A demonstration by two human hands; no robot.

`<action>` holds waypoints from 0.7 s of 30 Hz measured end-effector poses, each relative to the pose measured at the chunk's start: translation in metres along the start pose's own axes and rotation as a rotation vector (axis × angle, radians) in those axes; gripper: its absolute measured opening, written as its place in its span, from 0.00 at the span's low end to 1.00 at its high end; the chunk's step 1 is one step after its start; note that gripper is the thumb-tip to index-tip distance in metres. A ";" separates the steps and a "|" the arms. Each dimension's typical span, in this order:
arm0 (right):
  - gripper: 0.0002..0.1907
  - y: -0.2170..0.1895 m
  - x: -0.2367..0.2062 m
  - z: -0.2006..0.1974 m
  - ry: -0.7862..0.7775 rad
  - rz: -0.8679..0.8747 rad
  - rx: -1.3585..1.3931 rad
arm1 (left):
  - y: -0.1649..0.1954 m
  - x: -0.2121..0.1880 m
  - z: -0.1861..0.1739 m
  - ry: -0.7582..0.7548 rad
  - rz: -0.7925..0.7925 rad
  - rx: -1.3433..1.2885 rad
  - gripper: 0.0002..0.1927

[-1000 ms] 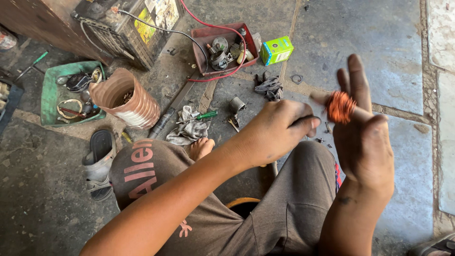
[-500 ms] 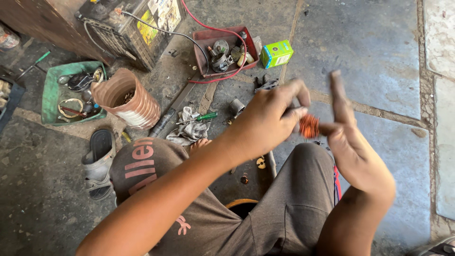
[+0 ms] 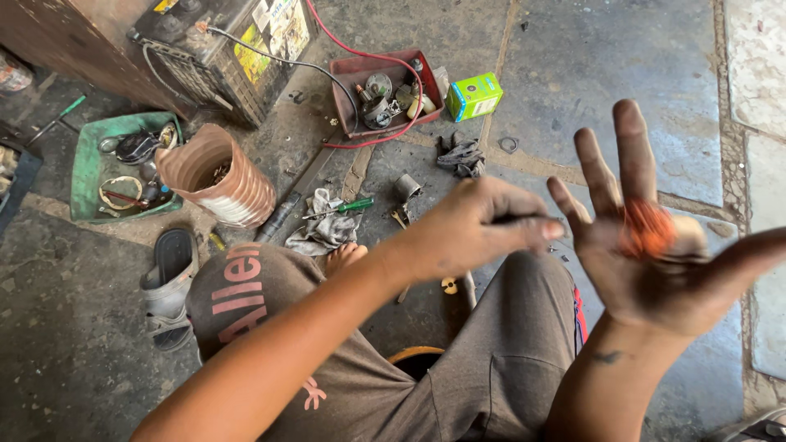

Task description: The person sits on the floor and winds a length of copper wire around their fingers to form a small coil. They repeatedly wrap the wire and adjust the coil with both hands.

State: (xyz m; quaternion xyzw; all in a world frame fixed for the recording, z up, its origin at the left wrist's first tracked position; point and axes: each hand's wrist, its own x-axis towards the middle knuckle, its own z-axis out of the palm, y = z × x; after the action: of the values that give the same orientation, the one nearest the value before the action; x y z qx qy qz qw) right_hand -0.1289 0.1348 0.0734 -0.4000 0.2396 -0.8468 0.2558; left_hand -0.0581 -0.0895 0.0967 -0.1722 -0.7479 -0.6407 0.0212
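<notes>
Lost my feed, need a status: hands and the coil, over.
Right hand open, palm up, orange coil resting on it. Left hand pinching a thin dark tool beside it. Nothing between them.

Green box [image 3: 474,96]; red tray [image 3: 348,105]; sandal [image 3: 168,286]

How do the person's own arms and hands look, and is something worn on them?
Both forearms are bare, with no sleeves, gloves, watch or rings in view. The left hand and the right hand are smudged with dark grime, heaviest on the right palm and fingers. A small dark mark, perhaps a tattoo, sits on the inner right wrist.
</notes>
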 end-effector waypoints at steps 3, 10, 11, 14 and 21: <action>0.50 -0.011 0.000 0.000 0.013 0.055 -0.363 | -0.003 0.004 -0.011 -0.044 0.014 0.007 0.18; 0.28 -0.014 0.013 0.011 -0.349 0.260 -1.120 | 0.000 0.003 -0.003 0.034 -0.101 0.283 0.18; 0.30 -0.012 0.012 0.012 -0.294 0.273 -1.261 | 0.000 0.003 -0.003 0.065 -0.066 0.296 0.16; 0.35 -0.004 0.013 0.015 -0.126 0.290 -1.553 | 0.000 0.002 -0.004 0.143 0.148 0.194 0.12; 0.51 0.035 0.036 0.029 0.151 0.173 -1.140 | 0.005 0.004 0.004 0.145 0.035 0.168 0.14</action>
State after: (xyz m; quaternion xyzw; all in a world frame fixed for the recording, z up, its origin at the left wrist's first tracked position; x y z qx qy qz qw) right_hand -0.1176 0.0803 0.0884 -0.3921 0.7071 -0.5862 0.0505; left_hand -0.0595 -0.0843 0.1015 -0.1362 -0.7922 -0.5863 0.1009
